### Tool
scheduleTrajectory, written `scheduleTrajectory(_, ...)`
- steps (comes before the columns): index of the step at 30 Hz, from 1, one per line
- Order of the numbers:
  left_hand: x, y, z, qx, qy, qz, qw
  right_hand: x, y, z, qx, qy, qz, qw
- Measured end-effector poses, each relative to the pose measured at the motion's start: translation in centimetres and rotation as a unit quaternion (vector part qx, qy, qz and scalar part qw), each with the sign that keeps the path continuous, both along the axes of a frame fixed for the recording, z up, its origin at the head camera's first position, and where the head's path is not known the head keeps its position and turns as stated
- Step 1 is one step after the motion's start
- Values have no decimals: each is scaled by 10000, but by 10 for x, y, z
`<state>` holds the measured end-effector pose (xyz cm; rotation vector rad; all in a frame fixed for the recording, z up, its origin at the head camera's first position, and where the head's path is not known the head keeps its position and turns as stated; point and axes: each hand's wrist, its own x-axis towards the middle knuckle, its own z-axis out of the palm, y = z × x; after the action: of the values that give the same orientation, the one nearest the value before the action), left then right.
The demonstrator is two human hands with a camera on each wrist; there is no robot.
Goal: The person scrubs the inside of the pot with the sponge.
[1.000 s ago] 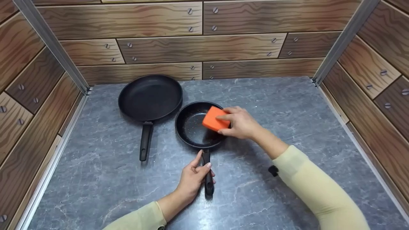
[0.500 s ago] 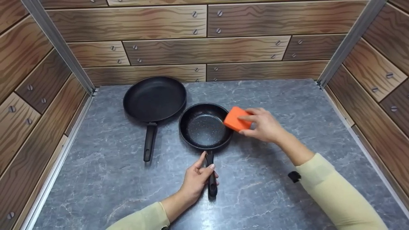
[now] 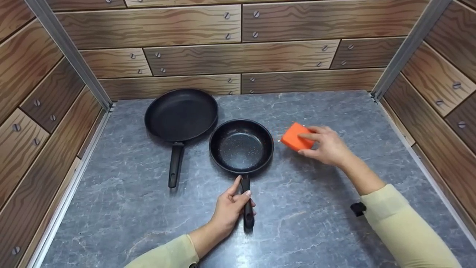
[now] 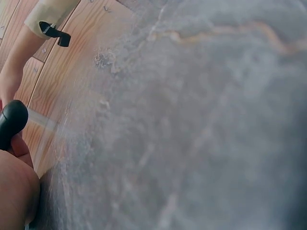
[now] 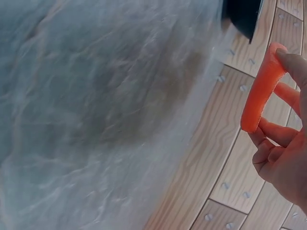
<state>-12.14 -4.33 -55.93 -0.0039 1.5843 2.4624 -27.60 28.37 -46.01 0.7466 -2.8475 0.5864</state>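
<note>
A small black frying pan (image 3: 241,149) with a speckled inside sits mid-table. My left hand (image 3: 228,206) grips its handle (image 3: 248,219), thumb on top; the left wrist view shows only the handle's rounded end (image 4: 14,117) and part of that hand. To the right of the pan, my right hand (image 3: 329,147) pinches an orange sponge (image 3: 295,136) between thumb and fingers, apart from the rim. In the right wrist view the sponge (image 5: 263,91) shows edge-on, slightly bent, held above the table.
A larger black frying pan (image 3: 182,115) stands at the back left, close beside the small one, its handle pointing to the front. Wood-patterned walls (image 3: 193,26) enclose the grey marbled table (image 3: 122,208) at the back and both sides.
My right hand has carried the sponge from inside the small pan out past its rim to the right. The left hand keeps hold of the handle. The head view has shifted slightly.
</note>
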Motion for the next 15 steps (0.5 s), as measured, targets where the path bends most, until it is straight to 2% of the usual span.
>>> scheduleTrajectory(5,-1,1,1,43,18,-4,10000,-1,11,-6,120,-388,-209,9990)
scheduleTrajectory(15,0,1,1,-15,10,-20,10000,0,30,-18,176,-662,-388,9969)
